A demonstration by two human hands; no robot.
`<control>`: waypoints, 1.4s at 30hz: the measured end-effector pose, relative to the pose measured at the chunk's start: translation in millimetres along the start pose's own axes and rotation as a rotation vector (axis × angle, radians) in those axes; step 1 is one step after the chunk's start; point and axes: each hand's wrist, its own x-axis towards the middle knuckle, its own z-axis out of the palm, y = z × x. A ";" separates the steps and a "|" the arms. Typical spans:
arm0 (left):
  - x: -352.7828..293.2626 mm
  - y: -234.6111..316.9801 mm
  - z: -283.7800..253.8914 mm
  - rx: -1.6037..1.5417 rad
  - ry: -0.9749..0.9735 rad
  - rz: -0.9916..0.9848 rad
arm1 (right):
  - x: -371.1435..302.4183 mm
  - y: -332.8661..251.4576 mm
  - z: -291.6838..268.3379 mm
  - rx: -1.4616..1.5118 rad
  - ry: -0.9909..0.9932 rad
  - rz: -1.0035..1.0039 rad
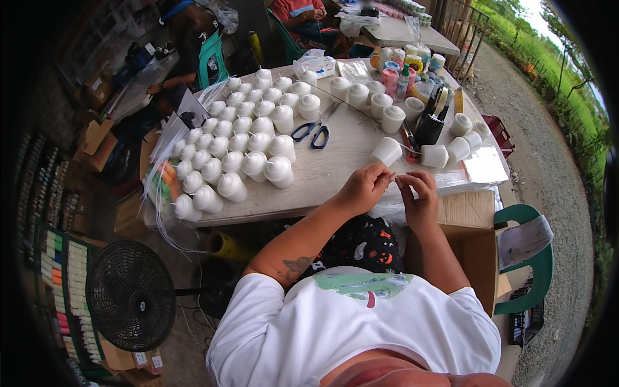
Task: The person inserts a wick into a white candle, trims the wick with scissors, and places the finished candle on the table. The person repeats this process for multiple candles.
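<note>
Left hand (367, 186) and right hand (421, 198) have fingertips pinched narrow just this side of the closest white candle (386, 152), can't tell on what tbh.

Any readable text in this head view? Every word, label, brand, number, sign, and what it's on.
None I can read.
Black fan, hub badge: too small.
Cardboard boxes at lower left, white labels: too blurred.
White box at the far side of the table: markings too small.
</note>
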 end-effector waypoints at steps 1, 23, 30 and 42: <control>1.1 4.1 0.4 -0.038 0.008 -0.019 | 0.1 1.1 -0.7 0.014 -0.010 0.009; -5.3 -32.5 -6.7 -0.133 0.101 -0.066 | 8.4 55.8 40.2 0.815 -0.412 0.525; -5.5 -35.8 -4.6 -0.034 0.134 0.058 | 3.9 57.6 39.8 0.769 -0.396 0.488; -6.7 -34.7 -1.8 0.031 0.126 0.058 | 4.2 58.7 34.6 0.819 -0.401 0.508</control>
